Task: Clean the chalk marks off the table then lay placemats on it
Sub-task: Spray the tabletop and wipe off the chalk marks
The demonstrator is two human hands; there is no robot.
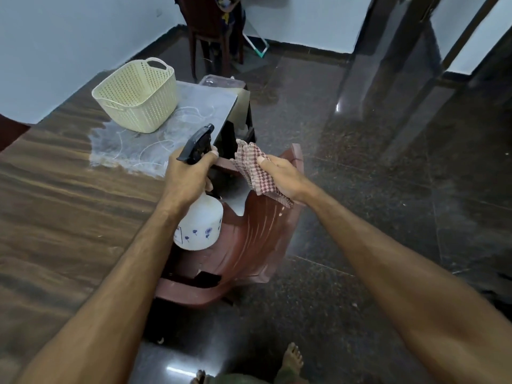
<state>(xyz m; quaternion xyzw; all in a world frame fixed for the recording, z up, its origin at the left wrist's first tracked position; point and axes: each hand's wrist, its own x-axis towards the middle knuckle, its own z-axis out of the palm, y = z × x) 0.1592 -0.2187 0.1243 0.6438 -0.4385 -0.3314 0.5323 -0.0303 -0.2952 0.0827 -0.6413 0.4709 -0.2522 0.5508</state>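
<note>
At the table's right edge, left hand (188, 173) grips the white plastic spray bottle with black trigger head (200, 223); right hand (282, 173) pinches a red-and-white checked cloth (256, 170). Step: cleaning, spray stage. White looping chalk marks (155, 151) lie at 11 o'clock on the dark wood-grain table (55, 203), wet-looking, beside a cream perforated plastic basket (137, 95). Next move probably needs wiping across them.

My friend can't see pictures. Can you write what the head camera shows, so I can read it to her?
A person's left hand holds a white spray bottle and the right hand holds a checked cloth, beside a wooden table with white chalk marks. A cream basket stands on the marks.
</note>
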